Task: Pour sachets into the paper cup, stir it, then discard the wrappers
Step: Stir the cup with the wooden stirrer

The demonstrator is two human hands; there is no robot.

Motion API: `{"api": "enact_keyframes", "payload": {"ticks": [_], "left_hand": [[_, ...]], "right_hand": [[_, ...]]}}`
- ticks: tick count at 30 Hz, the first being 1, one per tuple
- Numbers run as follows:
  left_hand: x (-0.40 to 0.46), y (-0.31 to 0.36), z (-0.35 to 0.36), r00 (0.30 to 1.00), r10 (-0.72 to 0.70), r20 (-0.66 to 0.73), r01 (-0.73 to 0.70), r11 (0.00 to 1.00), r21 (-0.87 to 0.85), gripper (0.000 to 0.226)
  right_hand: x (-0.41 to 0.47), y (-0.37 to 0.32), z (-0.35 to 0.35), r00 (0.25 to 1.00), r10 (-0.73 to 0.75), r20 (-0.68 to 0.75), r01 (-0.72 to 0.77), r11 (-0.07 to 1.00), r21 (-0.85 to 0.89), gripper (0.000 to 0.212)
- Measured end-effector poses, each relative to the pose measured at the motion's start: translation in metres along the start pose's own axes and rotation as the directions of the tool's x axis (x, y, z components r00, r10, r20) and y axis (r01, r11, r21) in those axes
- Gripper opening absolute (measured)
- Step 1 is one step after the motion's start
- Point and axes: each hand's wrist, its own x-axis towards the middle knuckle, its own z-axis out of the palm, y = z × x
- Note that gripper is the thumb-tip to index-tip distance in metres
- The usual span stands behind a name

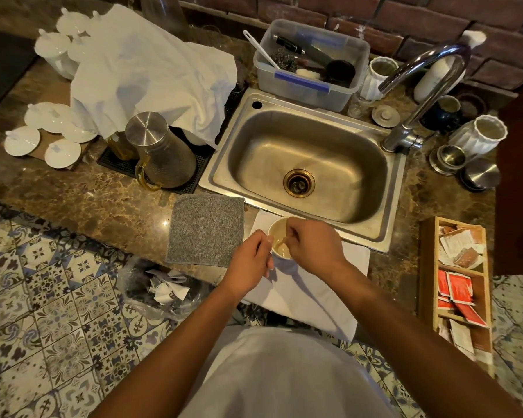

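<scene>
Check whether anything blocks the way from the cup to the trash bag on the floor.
Nothing visible does. The cup stands on a white cloth at the counter edge, held by the left hand, while the right hand holds a stirrer in it. The trash bag lies open just below and left, past the grey cloth.

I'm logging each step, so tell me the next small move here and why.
Probably keep stirring a little, then lift the stick out. The right hand pinches a stirrer dipped in the cup, the left hand steadies the cup, and the drink looks evenly tan.
</scene>
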Motion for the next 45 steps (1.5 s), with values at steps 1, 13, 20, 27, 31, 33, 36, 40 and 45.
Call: {"api": "enact_keyframes", "payload": {"ticks": [1, 13, 20, 27, 31, 33, 36, 40, 45], "left_hand": [[0.000, 0.000, 0.000, 1.000, -0.004, 0.002, 0.004, 1.000, -0.005, 0.033], [0.002, -0.003, 0.001, 1.000, -0.006, 0.006, 0.006, 1.000, -0.016, 0.034], [0.001, -0.002, 0.000, 1.000, -0.012, 0.008, 0.012, 1.000, 0.001, 0.033], [0.002, -0.003, 0.001, 1.000, 0.001, 0.002, -0.001, 1.000, -0.002, 0.034], [0.003, -0.004, 0.001, 1.000, -0.006, 0.007, 0.006, 1.000, -0.006, 0.034], [0.003, -0.004, 0.001, 1.000, -0.009, 0.010, 0.009, 1.000, -0.007, 0.034], [0.003, -0.004, 0.000, 1.000, -0.009, 0.013, 0.009, 1.000, -0.001, 0.034], [0.003, -0.005, 0.000, 1.000, -0.010, 0.011, 0.010, 1.000, -0.011, 0.034], [0.003, -0.004, 0.000, 1.000, 0.001, 0.010, -0.001, 1.000, -0.013, 0.034]], "right_hand": [[0.003, 0.000, -0.001, 1.000, 0.015, -0.025, -0.016, 1.000, -0.005, 0.009], [-0.017, 0.004, -0.013, 0.994, -0.024, 0.108, 0.044, 0.983, -0.180, 0.013], [-0.002, -0.009, -0.002, 0.998, -0.049, -0.038, 0.045, 0.994, -0.102, 0.011], [0.000, 0.015, -0.007, 0.994, 0.050, -0.097, -0.063, 0.988, -0.141, 0.021], [-0.002, 0.016, -0.005, 0.994, 0.050, -0.099, -0.064, 0.987, -0.149, 0.019], [0.000, 0.012, -0.004, 0.994, 0.040, -0.102, -0.055, 0.987, -0.148, 0.022], [0.001, 0.001, -0.001, 0.996, 0.017, -0.085, -0.027, 0.993, -0.114, 0.024], [0.001, -0.007, -0.003, 0.998, -0.001, 0.060, 0.009, 0.991, -0.130, 0.018], [0.000, 0.005, -0.017, 0.996, 0.020, 0.085, 0.001, 0.971, -0.240, 0.028]]}}
